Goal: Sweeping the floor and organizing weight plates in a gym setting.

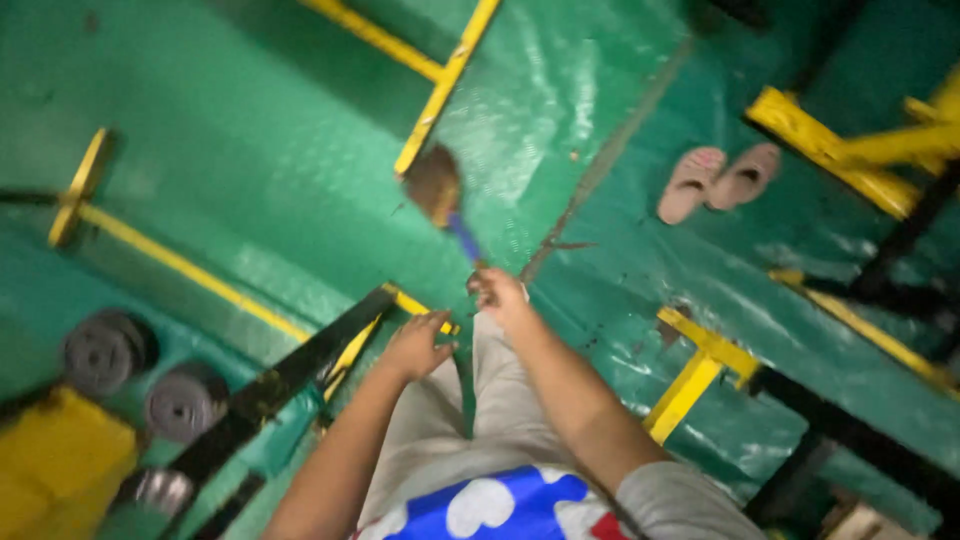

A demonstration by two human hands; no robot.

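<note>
Brush held out over a green floor crossed by yellow and black frames

The green floor point(250, 190) fills the view, glossy, with yellow rails point(440, 85) running far and left and a black bar point(300, 370) slanting near left. A yellow block point(55, 465) sits at the near left corner beside two grey round discs point(105, 350). A pair of pink sandals point(720, 180) lies far right, soles up or down I cannot tell. The right hand point(497, 293) is closed around the blue handle of a brush point(440, 190), whose brown blurred head points far, above the floor at centre. The left hand point(418, 345), fingers curled loosely and apart, rests by a dark green strap point(466, 385) hanging down the person's front; whether it grips the strap I cannot tell
</note>
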